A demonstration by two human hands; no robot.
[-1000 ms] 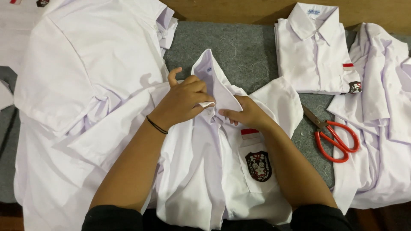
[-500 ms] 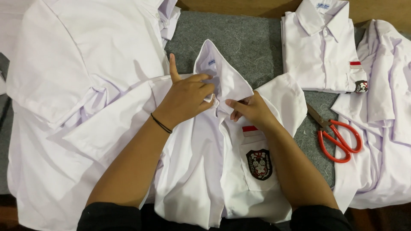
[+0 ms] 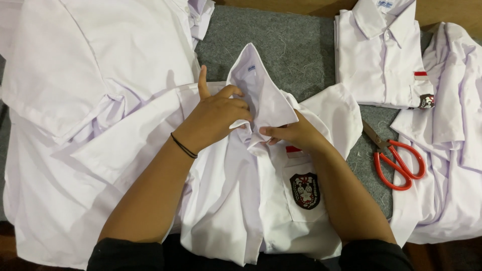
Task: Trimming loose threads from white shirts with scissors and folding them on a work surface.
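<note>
A grey felt-covered table (image 3: 296, 47) carries everything, its wooden far edge showing along the top. Four white shirts can be counted. The largest spread is the loose shirt (image 3: 75, 100) covering the table's left side and running off the left and near edges. Next is the crumpled shirt (image 3: 452, 165) at the right edge, reaching the near right corner. The middle shirt (image 3: 241, 211) lies at the near edge, its collar (image 3: 256, 90) standing up toward the centre and one dark crest badge (image 3: 305, 190) on its chest pocket. A folded shirt (image 3: 381, 65) sits in the far right corner.

The left hand (image 3: 218, 118) is closed on the collar's fabric, forefinger raised; the right hand (image 3: 293, 134) pinches the collar's lower edge from the other side. One black band (image 3: 183, 146) circles the left wrist.

One pair of red-handled scissors (image 3: 394, 158) lies between the middle shirt and the crumpled one. Bare felt remains only at the far centre.
</note>
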